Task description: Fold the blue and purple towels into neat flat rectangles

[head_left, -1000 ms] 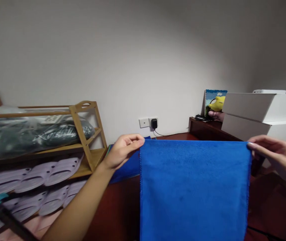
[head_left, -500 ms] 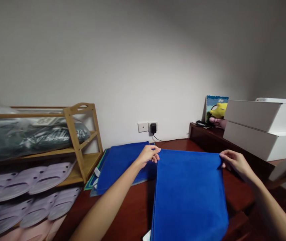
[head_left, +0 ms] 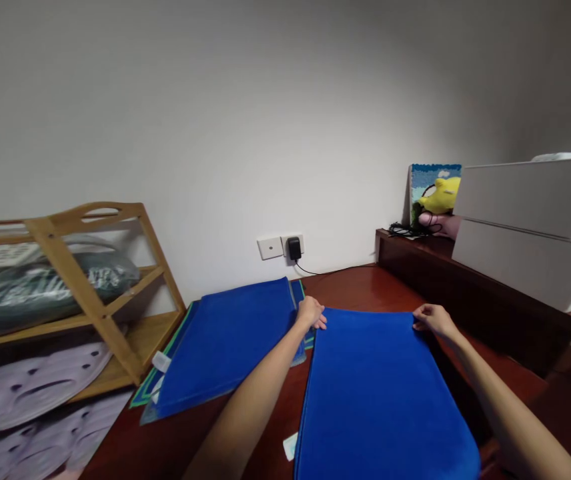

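Observation:
A blue cloth (head_left: 375, 393), folded in layers, is stretched between my two hands over the dark red table (head_left: 355, 288). My left hand (head_left: 311, 313) pinches its far left corner, fingers closed. At the far right corner, my right hand (head_left: 434, 321) grips the edge between thumb and fingers. The cloth's near end runs out of the bottom of the view. A white label (head_left: 290, 446) sticks out at its left side. Left of my left hand lies a flat stack of blue cloths (head_left: 235, 337), with green-edged ones beneath.
A wooden rack (head_left: 73, 273) at the left holds plastic-wrapped goods (head_left: 100, 270) and lilac clogs (head_left: 55, 387). A black plug (head_left: 294, 249) with a cable sits in the wall socket. White boxes (head_left: 520, 260), a yellow plush toy (head_left: 443, 195) and a picture stand on the raised ledge at right.
Both hands have lowered the blue cloth toward the table, moving away from me. My hands have come closer together. The view has shifted right and tilted.

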A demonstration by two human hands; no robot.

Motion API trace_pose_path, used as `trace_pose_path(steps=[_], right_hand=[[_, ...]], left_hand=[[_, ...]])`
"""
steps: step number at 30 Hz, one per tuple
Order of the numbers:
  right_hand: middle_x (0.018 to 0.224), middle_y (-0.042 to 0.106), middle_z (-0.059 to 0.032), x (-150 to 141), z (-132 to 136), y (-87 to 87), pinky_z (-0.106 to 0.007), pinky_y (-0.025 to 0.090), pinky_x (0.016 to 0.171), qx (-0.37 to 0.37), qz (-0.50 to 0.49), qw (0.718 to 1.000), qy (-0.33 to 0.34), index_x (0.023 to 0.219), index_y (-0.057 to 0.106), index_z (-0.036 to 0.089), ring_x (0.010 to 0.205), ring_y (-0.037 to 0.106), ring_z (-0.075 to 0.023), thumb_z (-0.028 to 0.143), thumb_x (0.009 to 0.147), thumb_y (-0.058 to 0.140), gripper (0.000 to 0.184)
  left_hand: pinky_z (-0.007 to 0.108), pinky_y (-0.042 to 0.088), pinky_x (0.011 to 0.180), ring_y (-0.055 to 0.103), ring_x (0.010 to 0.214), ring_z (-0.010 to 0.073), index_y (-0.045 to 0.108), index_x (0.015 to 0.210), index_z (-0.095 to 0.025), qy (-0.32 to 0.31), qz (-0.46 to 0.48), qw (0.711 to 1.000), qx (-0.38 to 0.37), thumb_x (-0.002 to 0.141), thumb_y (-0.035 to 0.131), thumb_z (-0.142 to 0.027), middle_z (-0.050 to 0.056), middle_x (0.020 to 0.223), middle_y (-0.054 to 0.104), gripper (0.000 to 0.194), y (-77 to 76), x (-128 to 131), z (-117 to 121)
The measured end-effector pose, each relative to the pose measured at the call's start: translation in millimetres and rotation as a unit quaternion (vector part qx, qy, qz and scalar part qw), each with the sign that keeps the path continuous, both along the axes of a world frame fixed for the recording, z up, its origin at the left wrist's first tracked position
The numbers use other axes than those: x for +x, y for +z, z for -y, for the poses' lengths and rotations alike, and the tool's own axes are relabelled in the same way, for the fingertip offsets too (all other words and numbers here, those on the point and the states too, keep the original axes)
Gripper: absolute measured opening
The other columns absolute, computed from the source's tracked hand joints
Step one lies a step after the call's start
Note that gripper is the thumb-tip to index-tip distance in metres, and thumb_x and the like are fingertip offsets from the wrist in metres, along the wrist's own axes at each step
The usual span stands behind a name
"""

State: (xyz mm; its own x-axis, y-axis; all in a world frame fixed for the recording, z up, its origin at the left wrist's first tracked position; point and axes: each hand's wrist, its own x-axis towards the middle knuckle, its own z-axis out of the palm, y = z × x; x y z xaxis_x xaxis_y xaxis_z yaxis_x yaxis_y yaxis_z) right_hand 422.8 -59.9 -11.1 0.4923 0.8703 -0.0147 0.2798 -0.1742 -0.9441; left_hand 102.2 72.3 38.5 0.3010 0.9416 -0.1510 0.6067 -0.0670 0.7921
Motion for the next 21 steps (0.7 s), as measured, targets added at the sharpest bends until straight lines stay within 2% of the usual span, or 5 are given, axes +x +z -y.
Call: trace_pose_path(steps=[4, 11, 14, 16, 21], right_hand=[[0.05, 0.064, -0.0014, 3.9, -15.6, -13.4, -0.02, 0.05, 0.048, -0.035, 0.055, 0.998, -0.008, 0.067, 0.055, 0.017, 0.045, 0.063, -0.0135, 0.018, 0.076, 0.057, 0.009], [0.051, 0.063, -0.0007, 12.6, -33.1, -15.5, -0.021, 0.047, 0.05, -0.071, 0.192, 0.978, -0.037, 0.068, 0.061, 0.018, 0.045, 0.06, -0.0129, 0.022, 0.076, 0.057, 0.01], [0.083, 0.07, -0.0103, 1.8, -31.8, -14.0, -0.029, 0.05, 0.073, -0.07, 0.251, 0.964, -0.061, 0.086, 0.066, 0.016, 0.08, 0.068, -0.022, 0.027, 0.078, 0.054, 0.018], [0.117, 0.062, -0.0149, -15.3, -27.8, -15.8, -0.035, 0.043, 0.092, -0.046, 0.3, 0.951, -0.053, 0.11, 0.062, 0.015, 0.11, 0.057, -0.0274, 0.036, 0.083, 0.05, 0.036], [0.152, 0.022, -0.0063, -59.5, -18.2, -25.6, -0.046, 0.015, 0.113, -0.059, 0.445, 0.881, 0.15, 0.144, 0.031, 0.024, 0.141, 0.016, -0.0253, 0.064, 0.088, 0.027, 0.069]], left_hand=[[0.024, 0.049, 0.055, 0.068, 0.057, 0.0191, 0.061, 0.07, -0.011, 0.001, -0.096, 0.993, 0.069, 0.087, 0.057, -0.028, 0.011, 0.062, 0.068, 0.024, -8.9, 7.6, -9.8], [0.042, 0.046, 0.082, 0.06, 0.104, 0.034, 0.064, 0.098, -0.01, -0.001, -0.232, 0.95, 0.208, 0.089, 0.047, -0.02, 0.023, 0.102, 0.065, 0.022, -14.9, 18.1, -10.2], [0.048, 0.037, 0.096, 0.049, 0.119, 0.0334, 0.054, 0.121, -0.01, -0.03, -0.244, 0.935, 0.258, 0.091, 0.037, -0.015, 0.024, 0.119, 0.058, 0.035, -19.3, 21.9, 1.9], [0.044, 0.027, 0.107, 0.035, 0.132, 0.0272, 0.041, 0.135, -0.016, -0.088, -0.232, 0.92, 0.305, 0.093, 0.033, -0.018, 0.017, 0.137, 0.046, 0.043, -27.4, 25.1, 13.9], [0.044, 0.013, 0.114, 0.01, 0.142, 0.0239, 0.023, 0.146, -0.017, -0.233, -0.238, 0.891, 0.31, 0.095, 0.021, -0.049, 0.008, 0.155, 0.016, 0.061, -56.5, 35.6, 32.9]])
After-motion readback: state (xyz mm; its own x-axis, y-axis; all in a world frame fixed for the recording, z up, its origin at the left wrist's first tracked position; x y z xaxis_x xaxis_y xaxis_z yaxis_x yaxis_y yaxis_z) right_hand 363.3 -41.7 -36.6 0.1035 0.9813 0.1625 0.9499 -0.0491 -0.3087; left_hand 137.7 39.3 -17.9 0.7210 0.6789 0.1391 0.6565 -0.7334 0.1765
